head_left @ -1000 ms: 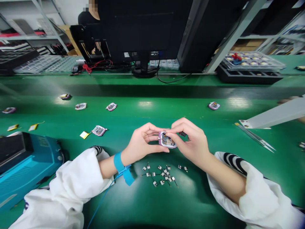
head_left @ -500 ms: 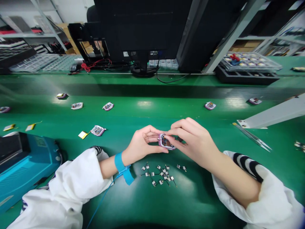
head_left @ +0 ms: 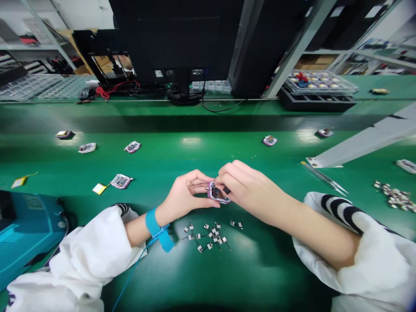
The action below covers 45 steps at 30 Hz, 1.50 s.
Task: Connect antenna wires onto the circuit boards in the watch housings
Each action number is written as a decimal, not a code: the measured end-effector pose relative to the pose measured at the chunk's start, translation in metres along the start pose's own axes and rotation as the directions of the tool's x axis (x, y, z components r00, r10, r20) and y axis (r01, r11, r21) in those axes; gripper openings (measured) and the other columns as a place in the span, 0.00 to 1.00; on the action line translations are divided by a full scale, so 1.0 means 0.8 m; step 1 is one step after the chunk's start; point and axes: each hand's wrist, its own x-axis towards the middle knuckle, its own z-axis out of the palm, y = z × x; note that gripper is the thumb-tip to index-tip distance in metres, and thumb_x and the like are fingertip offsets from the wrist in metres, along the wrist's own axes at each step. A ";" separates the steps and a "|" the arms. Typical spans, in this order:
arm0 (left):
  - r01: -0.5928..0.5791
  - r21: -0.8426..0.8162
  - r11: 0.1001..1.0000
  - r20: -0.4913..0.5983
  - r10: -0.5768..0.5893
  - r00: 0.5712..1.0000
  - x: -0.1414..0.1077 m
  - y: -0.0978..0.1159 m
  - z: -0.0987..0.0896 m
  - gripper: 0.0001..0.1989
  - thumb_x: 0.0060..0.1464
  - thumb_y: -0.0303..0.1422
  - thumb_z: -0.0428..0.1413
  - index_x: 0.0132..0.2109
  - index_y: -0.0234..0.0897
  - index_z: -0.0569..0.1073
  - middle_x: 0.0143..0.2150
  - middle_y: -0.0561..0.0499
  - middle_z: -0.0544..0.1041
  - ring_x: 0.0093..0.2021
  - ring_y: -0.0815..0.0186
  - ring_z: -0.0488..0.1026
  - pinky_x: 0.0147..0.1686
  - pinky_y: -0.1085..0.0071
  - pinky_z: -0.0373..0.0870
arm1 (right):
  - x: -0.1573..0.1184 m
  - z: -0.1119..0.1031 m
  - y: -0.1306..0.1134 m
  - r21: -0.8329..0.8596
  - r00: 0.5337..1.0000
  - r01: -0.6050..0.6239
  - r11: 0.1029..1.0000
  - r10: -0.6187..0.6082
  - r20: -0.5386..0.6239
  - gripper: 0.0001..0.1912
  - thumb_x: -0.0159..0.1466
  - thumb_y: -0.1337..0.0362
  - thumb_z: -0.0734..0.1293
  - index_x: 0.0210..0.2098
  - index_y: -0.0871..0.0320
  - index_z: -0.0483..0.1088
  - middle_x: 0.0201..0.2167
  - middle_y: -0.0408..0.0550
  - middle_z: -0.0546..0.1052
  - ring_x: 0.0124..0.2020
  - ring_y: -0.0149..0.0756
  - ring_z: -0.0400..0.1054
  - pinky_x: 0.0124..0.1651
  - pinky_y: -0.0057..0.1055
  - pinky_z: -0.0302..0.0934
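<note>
Fingers and thumb of my left hand [head_left: 182,193] grip the edges of a small square device housing [head_left: 217,196] with a purple rim and an open face showing circuitry. My right hand [head_left: 248,193] is closed in a pinch over the housing's upper right side. A small dark square piece [head_left: 226,190] shows at its fingertips; its exact kind is unclear. Below the hands, several small silvery modules with short dark leads [head_left: 212,234] lie loosely on the green bench [head_left: 208,281]. A blue wrist strap [head_left: 159,229] with a cord circles my left wrist.
Tweezers [head_left: 325,178] lie at right near a slanted white post [head_left: 367,134] and a pile of small parts [head_left: 394,197]. Another open housing [head_left: 121,181] with a yellow-edged battery [head_left: 99,188] sits left. A teal machine [head_left: 29,238] stands far left; a monitor [head_left: 175,39] is behind.
The view has shifted right, so the scene sits further left. My right fingers have shifted their pinch over the housing, and the dark piece now shows at the fingertips. The left grip stays.
</note>
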 end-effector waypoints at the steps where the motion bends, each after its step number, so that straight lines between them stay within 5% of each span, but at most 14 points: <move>1: 0.003 0.003 1.000 0.001 -0.003 1.000 0.000 0.000 0.000 0.21 0.28 0.19 0.65 0.33 0.32 0.67 0.32 0.55 0.77 0.35 0.72 0.75 0.40 0.78 0.73 | 0.000 -0.001 0.000 -0.007 1.000 0.006 1.000 -0.006 -0.005 0.10 0.61 0.72 0.55 0.28 0.64 0.66 0.27 0.50 0.67 0.29 0.32 0.55 0.28 0.28 0.52; 13: 0.068 0.100 0.993 -0.015 -0.066 0.998 0.004 -0.012 -0.002 0.20 0.30 0.26 0.66 0.32 0.32 0.66 0.28 0.54 0.76 0.31 0.67 0.76 0.37 0.70 0.74 | 0.010 -0.001 0.005 -0.042 0.972 0.212 0.976 -0.206 0.113 0.13 0.60 0.73 0.55 0.25 0.61 0.68 0.22 0.46 0.65 0.26 0.32 0.56 0.27 0.29 0.50; 16: 0.028 0.158 0.987 -0.075 -0.016 0.997 0.022 -0.010 -0.014 0.22 0.31 0.30 0.66 0.34 0.32 0.66 0.34 0.49 0.76 0.36 0.64 0.75 0.40 0.68 0.73 | 0.005 0.010 0.041 0.104 0.951 -0.182 0.978 0.148 0.271 0.10 0.61 0.65 0.58 0.37 0.54 0.70 0.33 0.44 0.71 0.35 0.30 0.62 0.37 0.27 0.57; 17: 0.004 0.186 0.983 -0.114 0.017 0.993 0.031 -0.010 -0.023 0.22 0.32 0.31 0.66 0.35 0.32 0.65 0.38 0.48 0.76 0.39 0.64 0.75 0.43 0.68 0.72 | 0.001 0.016 0.060 0.063 0.838 -0.482 0.874 0.439 0.324 0.10 0.60 0.61 0.61 0.41 0.51 0.69 0.38 0.41 0.71 0.40 0.29 0.63 0.43 0.26 0.57; 18: -0.019 0.219 0.975 -0.161 0.056 0.985 0.043 -0.011 -0.033 0.22 0.34 0.32 0.66 0.36 0.33 0.65 0.42 0.47 0.75 0.43 0.65 0.73 0.46 0.68 0.71 | -0.004 0.024 0.082 -0.022 0.739 -0.631 0.775 0.610 0.286 0.14 0.61 0.59 0.59 0.45 0.54 0.67 0.41 0.45 0.70 0.43 0.31 0.63 0.46 0.29 0.57; 21: -0.025 0.351 0.936 -0.287 0.132 0.949 0.079 -0.015 -0.073 0.22 0.38 0.32 0.64 0.40 0.32 0.64 0.40 0.49 0.73 0.43 0.66 0.72 0.48 0.66 0.68 | -0.024 0.051 0.147 -0.200 0.423 -0.868 0.455 0.887 0.182 0.22 0.63 0.57 0.56 0.45 0.71 0.64 0.41 0.60 0.69 0.44 0.40 0.63 0.48 0.40 0.58; 23: 0.011 0.437 0.899 -0.342 0.154 0.927 0.098 -0.017 -0.101 0.18 0.46 0.33 0.60 0.44 0.31 0.65 0.41 0.48 0.72 0.43 0.65 0.71 0.46 0.63 0.68 | -0.038 0.069 0.179 -0.251 0.243 -0.925 0.285 0.952 0.185 0.20 0.61 0.55 0.59 0.45 0.65 0.64 0.43 0.52 0.69 0.43 0.34 0.64 0.46 0.38 0.61; 25: 0.047 0.510 0.859 -0.361 0.164 0.918 0.110 -0.018 -0.124 0.15 0.55 0.36 0.51 0.47 0.32 0.65 0.45 0.47 0.69 0.43 0.65 0.69 0.43 0.62 0.69 | -0.046 0.086 0.199 -0.261 0.147 -0.946 0.194 0.971 0.190 0.18 0.61 0.57 0.60 0.47 0.63 0.63 0.45 0.51 0.67 0.43 0.33 0.64 0.45 0.37 0.62; 27: 0.065 0.568 0.821 -0.368 0.182 0.912 0.113 -0.017 -0.139 0.15 0.56 0.37 0.49 0.48 0.33 0.65 0.47 0.46 0.68 0.44 0.64 0.68 0.43 0.61 0.69 | -0.050 0.098 0.208 -0.252 0.110 -0.955 0.154 0.977 0.183 0.18 0.61 0.58 0.60 0.47 0.63 0.62 0.45 0.52 0.67 0.44 0.34 0.64 0.45 0.37 0.62; 31: 0.046 0.602 0.797 -0.360 0.219 0.907 0.108 -0.015 -0.137 0.15 0.56 0.37 0.49 0.49 0.34 0.65 0.50 0.46 0.66 0.47 0.63 0.67 0.46 0.59 0.67 | -0.051 0.108 0.210 -0.191 0.181 -0.957 0.220 0.962 0.205 0.18 0.61 0.58 0.60 0.47 0.62 0.63 0.45 0.51 0.67 0.44 0.33 0.64 0.45 0.37 0.62; 33: 0.012 0.575 0.818 -0.322 0.212 0.923 0.103 -0.015 -0.120 0.16 0.55 0.36 0.51 0.49 0.34 0.65 0.51 0.45 0.65 0.49 0.61 0.65 0.48 0.58 0.66 | -0.047 0.105 0.201 -0.131 0.286 -0.939 0.317 0.934 0.213 0.17 0.62 0.58 0.59 0.46 0.61 0.63 0.45 0.50 0.67 0.44 0.33 0.64 0.45 0.37 0.62; 36: -0.044 0.470 0.882 -0.203 0.156 0.967 0.096 -0.013 -0.083 0.23 0.49 0.32 0.57 0.52 0.35 0.63 0.52 0.42 0.67 0.51 0.60 0.66 0.52 0.58 0.64 | -0.032 0.090 0.167 0.013 0.513 -0.853 0.521 0.836 0.193 0.17 0.61 0.59 0.60 0.45 0.62 0.64 0.44 0.49 0.69 0.43 0.33 0.64 0.46 0.37 0.62; 40: -0.094 0.286 0.954 0.002 0.098 0.995 0.080 -0.003 -0.037 0.33 0.42 0.30 0.60 0.56 0.39 0.60 0.56 0.43 0.65 0.54 0.58 0.65 0.50 0.61 0.68 | -0.005 0.055 0.092 0.245 0.821 -0.570 0.784 0.554 0.136 0.18 0.52 0.64 0.66 0.43 0.58 0.68 0.38 0.45 0.73 0.39 0.31 0.65 0.45 0.30 0.61; 45: -0.124 0.179 0.976 0.063 0.114 0.991 0.056 0.010 -0.015 0.29 0.39 0.29 0.63 0.52 0.37 0.67 0.49 0.45 0.72 0.47 0.60 0.71 0.47 0.67 0.71 | 0.006 0.014 0.035 0.313 0.942 -0.303 0.900 0.332 -0.042 0.18 0.53 0.64 0.66 0.43 0.62 0.68 0.37 0.48 0.73 0.35 0.32 0.63 0.40 0.32 0.62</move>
